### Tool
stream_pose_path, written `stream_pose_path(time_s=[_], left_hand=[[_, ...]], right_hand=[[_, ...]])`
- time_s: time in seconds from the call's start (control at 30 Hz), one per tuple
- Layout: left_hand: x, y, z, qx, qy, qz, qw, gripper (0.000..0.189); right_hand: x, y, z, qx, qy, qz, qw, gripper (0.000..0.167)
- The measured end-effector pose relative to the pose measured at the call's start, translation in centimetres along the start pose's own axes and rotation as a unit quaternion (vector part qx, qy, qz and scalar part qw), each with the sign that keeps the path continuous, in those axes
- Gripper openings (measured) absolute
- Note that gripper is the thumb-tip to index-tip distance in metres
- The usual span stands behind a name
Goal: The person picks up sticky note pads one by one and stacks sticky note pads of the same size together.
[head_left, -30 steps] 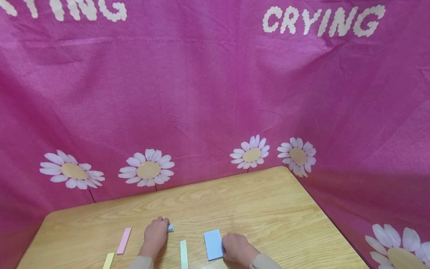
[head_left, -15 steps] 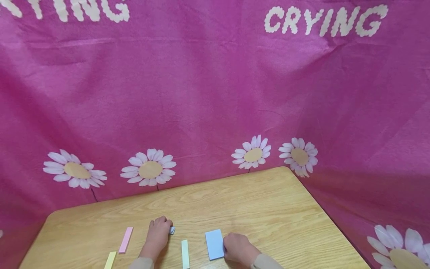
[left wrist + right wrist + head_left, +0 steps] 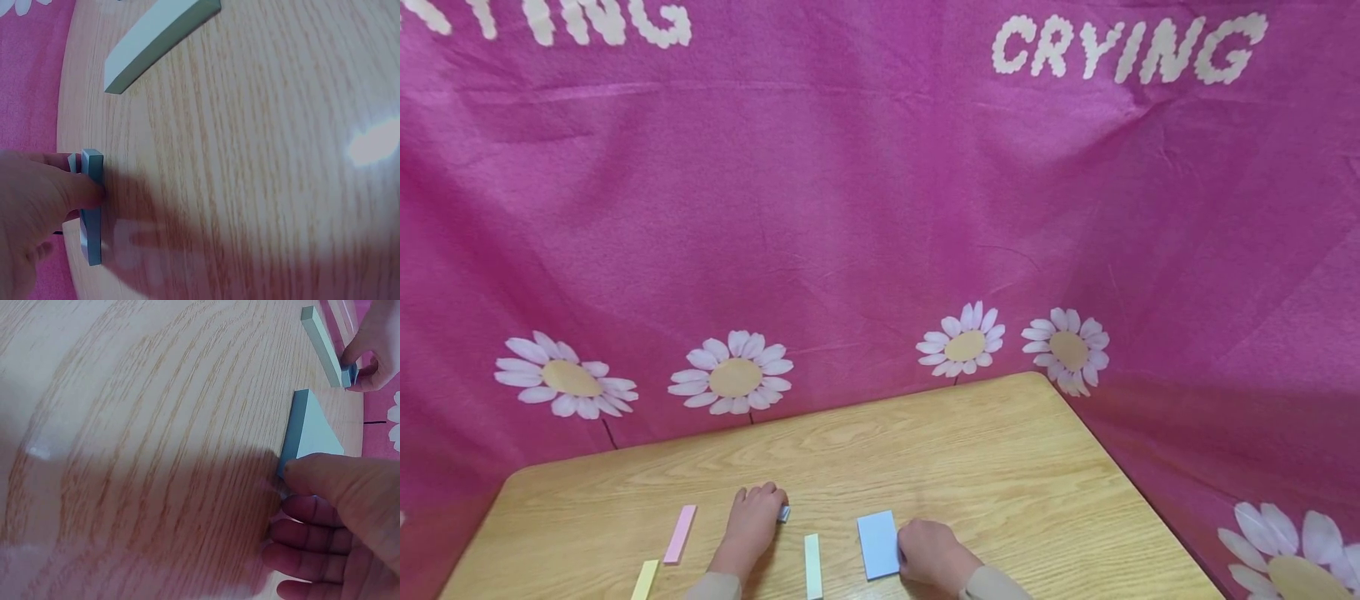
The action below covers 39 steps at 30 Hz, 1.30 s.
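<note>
In the head view, my left hand [image 3: 754, 527] holds a small blue sticky-note pad [image 3: 785, 514], mostly hidden by the fingers. The left wrist view shows the thumb pressed on the near face of this narrow blue pad [image 3: 94, 231], the fingers behind it and a thin piece standing apart at the back. Over to the right, my right hand [image 3: 934, 553] grips the right edge of a larger blue sticky-note pad [image 3: 877, 546] lying on the table. From the right wrist, its thumb covers a corner of that pad [image 3: 312, 431]; the other fingers are curled below.
Between the hands lies a pale green strip pad [image 3: 813, 567]. Left of the left hand are a pink strip pad [image 3: 681, 534] and a yellow strip pad [image 3: 644, 581]. The wooden table [image 3: 1000, 467] meets a pink curtain [image 3: 850, 208] with printed daisies behind and at the right.
The left hand has turned slightly, and the small blue pad in it has tilted. The right hand and larger blue pad keep their place; the whole view has shifted a little.
</note>
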State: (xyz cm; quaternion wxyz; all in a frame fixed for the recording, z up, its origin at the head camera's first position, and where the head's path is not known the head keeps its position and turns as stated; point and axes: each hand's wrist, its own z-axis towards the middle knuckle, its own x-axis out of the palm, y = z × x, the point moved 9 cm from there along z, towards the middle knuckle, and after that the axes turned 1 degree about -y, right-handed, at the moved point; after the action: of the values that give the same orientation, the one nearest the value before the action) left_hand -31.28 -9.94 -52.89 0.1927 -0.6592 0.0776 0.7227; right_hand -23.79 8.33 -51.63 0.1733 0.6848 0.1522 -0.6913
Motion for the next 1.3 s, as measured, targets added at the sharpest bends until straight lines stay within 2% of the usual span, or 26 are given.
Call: stream_pose_path(time_s=[0.17, 0.33, 0.4, 0.47, 0.57, 0.67, 0.73, 0.83, 0.9, 1.0, 1.3], left_hand=[[0.0, -0.2, 0.1, 0.02, 0.002, -0.003, 0.9998, 0.021], [-0.4, -0.7, -0.1, 0.047, -0.011, -0.009, 0.9988, 0.025], [-0.5, -0.7, -0.2, 0.051, -0.018, -0.017, 0.9984, 0.026], [-0.5, -0.6, -0.3, 0.042, -0.024, -0.027, 0.9985, 0.024], [-0.6, 0.0, -0.4, 0.002, -0.049, -0.027, 0.9984, 0.016], [-1.0, 1.1, -0.7, -0.075, -0.075, -0.021, 0.9942, 0.024], [-1.1, 1.9, -1.0, -0.134, -0.08, -0.022, 0.9875, 0.035], [-1.0, 3.0, -1.6, -0.205, -0.067, -0.04, 0.9755, 0.047], [-0.7, 3.3, -1.9, -0.234, -0.051, -0.052, 0.9696, 0.05], [-0.6, 3.4, -2.1, -0.252, -0.028, -0.063, 0.9654, 0.05], [-0.6, 3.0, -1.8, -0.254, 0.006, -0.08, 0.9638, 0.043]], right_hand=[[0.2, -0.2, 0.1, 0.003, -0.001, 0.001, 1.0, 0.023], [0.3, -0.3, 0.1, 0.004, 0.002, 0.001, 1.0, 0.023], [0.4, -0.3, 0.1, 0.006, 0.009, 0.002, 0.9999, 0.023], [0.5, -0.3, 0.1, 0.008, 0.014, 0.003, 0.9999, 0.023], [0.6, -0.3, 0.1, 0.008, 0.022, 0.005, 0.9997, 0.022], [0.6, -0.3, 0.1, 0.008, 0.024, 0.01, 0.9996, 0.022], [0.6, -0.2, 0.1, 0.008, 0.026, 0.014, 0.9995, 0.022], [0.7, -0.2, 0.0, 0.009, 0.03, 0.018, 0.9994, 0.022], [0.6, -0.2, 0.0, 0.01, 0.03, 0.016, 0.9994, 0.022], [0.5, -0.1, 0.0, 0.01, 0.027, 0.012, 0.9995, 0.022], [0.4, -0.2, 0.0, 0.008, 0.013, 0.003, 0.9999, 0.021]])
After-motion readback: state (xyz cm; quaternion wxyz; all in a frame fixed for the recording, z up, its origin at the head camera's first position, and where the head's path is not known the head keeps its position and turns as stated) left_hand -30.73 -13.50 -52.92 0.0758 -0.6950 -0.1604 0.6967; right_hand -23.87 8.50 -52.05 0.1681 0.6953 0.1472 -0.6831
